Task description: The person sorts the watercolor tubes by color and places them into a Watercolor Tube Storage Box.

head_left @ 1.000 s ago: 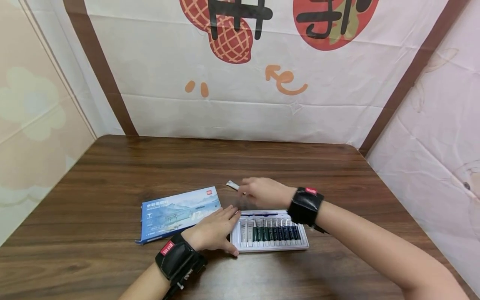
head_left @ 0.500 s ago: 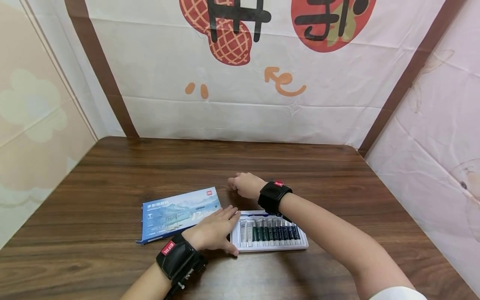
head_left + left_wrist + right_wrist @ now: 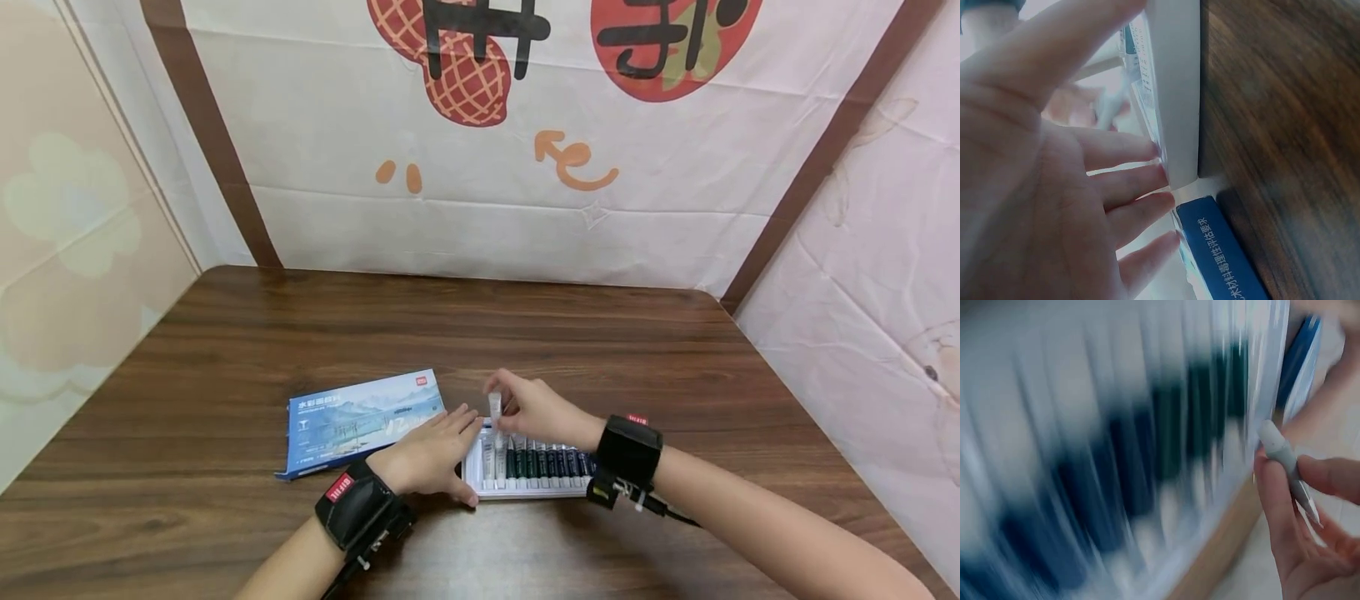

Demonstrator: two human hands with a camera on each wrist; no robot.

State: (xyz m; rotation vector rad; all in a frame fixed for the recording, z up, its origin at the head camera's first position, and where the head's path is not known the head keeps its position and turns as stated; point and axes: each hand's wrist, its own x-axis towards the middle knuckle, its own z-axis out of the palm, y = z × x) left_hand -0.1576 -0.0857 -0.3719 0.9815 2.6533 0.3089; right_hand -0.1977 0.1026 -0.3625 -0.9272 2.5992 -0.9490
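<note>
My right hand (image 3: 546, 410) pinches a small white paint tube (image 3: 495, 406) between thumb and fingers, upright above the back left part of a white tray (image 3: 525, 495). In the right wrist view that tube (image 3: 1282, 456) has its pale cap end toward the tray. A row of paint tubes (image 3: 542, 465) lies in the tray, whitish at the left, then dark green and dark blue; the right wrist partly covers the right end. My left hand (image 3: 429, 457), fingers spread, rests against the tray's left end; in the left wrist view its fingertips touch the tray's side (image 3: 1175, 94).
A flat blue cardboard box (image 3: 360, 423) with a landscape print lies left of the tray, partly behind the left hand. The brown wooden table (image 3: 600, 333) reaches back to a printed cloth wall (image 3: 322, 200).
My right hand reached left over the table behind the tray, where a white tube showed, then came back toward me with the tube upright in its fingers. The left hand stays in place.
</note>
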